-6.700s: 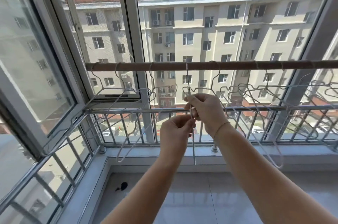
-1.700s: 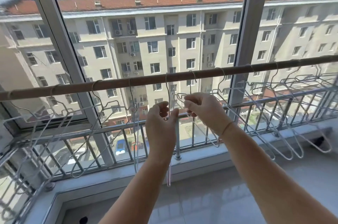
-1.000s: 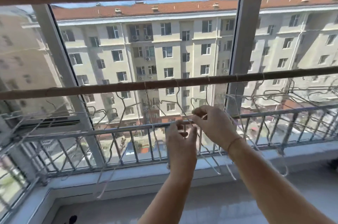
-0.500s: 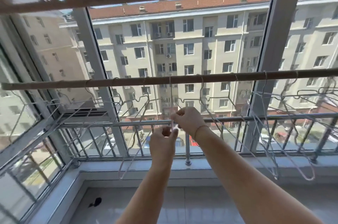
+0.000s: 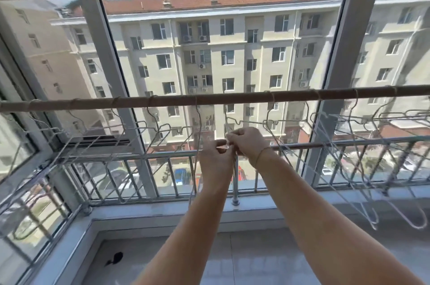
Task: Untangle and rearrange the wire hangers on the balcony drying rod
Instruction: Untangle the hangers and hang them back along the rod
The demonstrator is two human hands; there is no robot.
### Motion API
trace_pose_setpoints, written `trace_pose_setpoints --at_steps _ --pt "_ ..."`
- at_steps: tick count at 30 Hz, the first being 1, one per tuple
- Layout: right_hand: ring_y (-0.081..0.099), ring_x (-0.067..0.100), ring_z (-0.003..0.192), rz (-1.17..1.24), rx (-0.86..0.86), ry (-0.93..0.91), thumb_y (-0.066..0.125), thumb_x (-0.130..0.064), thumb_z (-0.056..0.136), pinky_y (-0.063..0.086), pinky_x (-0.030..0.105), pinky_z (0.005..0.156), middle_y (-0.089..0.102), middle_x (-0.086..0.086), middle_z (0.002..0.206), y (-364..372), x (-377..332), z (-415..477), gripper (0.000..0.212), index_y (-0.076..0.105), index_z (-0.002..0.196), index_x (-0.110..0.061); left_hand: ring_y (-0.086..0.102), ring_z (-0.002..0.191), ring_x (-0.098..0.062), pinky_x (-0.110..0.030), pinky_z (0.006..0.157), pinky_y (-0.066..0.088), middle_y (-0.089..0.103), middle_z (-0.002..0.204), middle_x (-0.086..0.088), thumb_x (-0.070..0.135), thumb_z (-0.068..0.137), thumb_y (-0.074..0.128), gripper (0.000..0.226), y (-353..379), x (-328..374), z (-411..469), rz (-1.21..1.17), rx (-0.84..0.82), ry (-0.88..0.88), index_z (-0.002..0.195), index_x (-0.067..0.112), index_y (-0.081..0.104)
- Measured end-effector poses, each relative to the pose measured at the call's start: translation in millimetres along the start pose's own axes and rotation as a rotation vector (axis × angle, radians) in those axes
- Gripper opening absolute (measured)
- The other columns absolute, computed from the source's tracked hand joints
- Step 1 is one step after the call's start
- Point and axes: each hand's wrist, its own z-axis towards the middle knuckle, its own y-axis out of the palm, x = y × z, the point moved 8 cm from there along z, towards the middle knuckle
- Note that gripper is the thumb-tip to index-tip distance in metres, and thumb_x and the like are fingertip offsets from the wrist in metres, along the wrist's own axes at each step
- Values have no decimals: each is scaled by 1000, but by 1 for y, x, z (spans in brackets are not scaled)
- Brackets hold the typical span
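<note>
A brown drying rod [image 5: 232, 98] runs across the window. Several thin white wire hangers hang from it by their hooks: one group at the left [image 5: 149, 129], another at the right [image 5: 363, 122]. Under the rod's middle, one wire hanger [image 5: 246, 122] hangs almost edge-on. My left hand [image 5: 215, 161] and my right hand [image 5: 247, 144] meet there, both pinching its wire just below the hook. Another hanger's wire [image 5: 198, 126] drops straight down just left of my left hand.
A metal railing [image 5: 349, 143] runs behind the hangers, with a post [image 5: 235, 182] right under my hands. Window frames [image 5: 109, 57] stand behind. The tiled floor [image 5: 244, 261] has a small dark object [image 5: 114, 258] at lower left.
The view has swung right, then back left. My hands have stayed together on the middle hanger below the rod, drawing closer to each other.
</note>
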Motion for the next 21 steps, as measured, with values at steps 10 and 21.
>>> trace_pose_setpoints --at_steps 10,21 --pt "62 18 67 -20 -211 96 64 -10 82 57 40 75 65 8 72 17 84 -56 3 66 79 -10 58 59 -14 -32 66 50 66 61 2 14 82 65 14 -8 -100 -59 55 -213 -281 73 20 72" --pt "48 29 115 -737 -255 -21 58 -24 89 38 36 103 38 14 130 -6 128 -59 44 49 130 -10 61 94 -17 -30 88 47 69 99 -5 3 93 47 22 -46 -151 -75 343 -278 -234 100 3 68"
